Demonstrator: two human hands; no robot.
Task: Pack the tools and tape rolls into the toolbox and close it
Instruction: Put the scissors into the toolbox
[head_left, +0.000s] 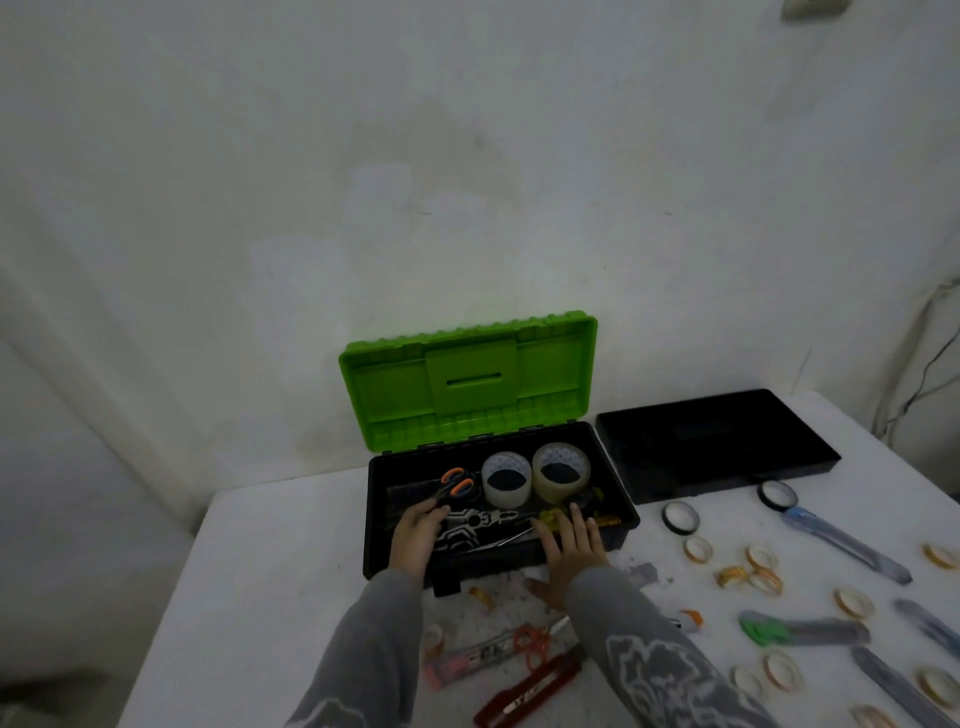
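Reaching into the open toolbox (378, 519) on the table (260, 571), the left hand (415, 535) rests beside the pliers (493, 517), fingers bent downward; whether it grips them I cannot tell; the right hand (571, 545) lies spread flat over the near rim, fingertips touching a yellow tool (553, 517), half hidden; the cutters (847, 540) to the right are blurred.

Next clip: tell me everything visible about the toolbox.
The toolbox looks plastic: a black base with a front latch and a bright green lid, open and standing upright by the wall. It sits on the white table. Inside are orange-handled scissors, two clear tape rolls and pliers. The left hand and right hand both reach in over its front wall.
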